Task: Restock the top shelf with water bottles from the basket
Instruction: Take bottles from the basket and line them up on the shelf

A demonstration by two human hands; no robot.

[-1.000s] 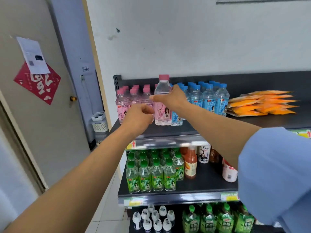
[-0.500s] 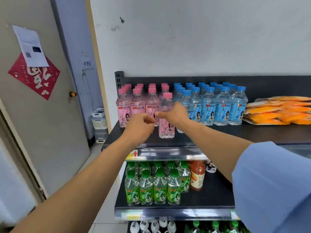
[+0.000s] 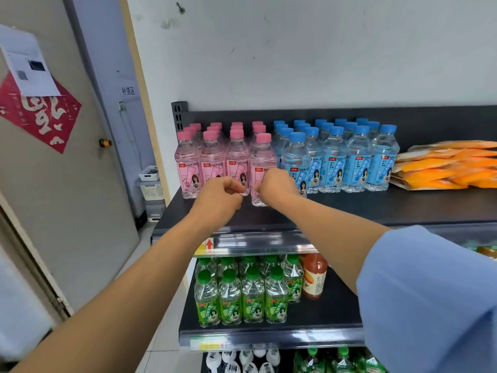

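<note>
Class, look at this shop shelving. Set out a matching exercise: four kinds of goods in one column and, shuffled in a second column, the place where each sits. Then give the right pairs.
Goods
1. pink-capped bottles
2. blue-capped bottles
3. green-capped bottles
4. orange packets

Places
a. right end of the top shelf
b. on the second shelf, one level down
c. left end of the top shelf
d. middle of the top shelf

Pairs: 1-c, 2-d, 3-b, 4-a

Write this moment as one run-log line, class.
step: shelving | right grip: holds pink-capped bottle upright on top shelf | left grip: curled beside bottle
</note>
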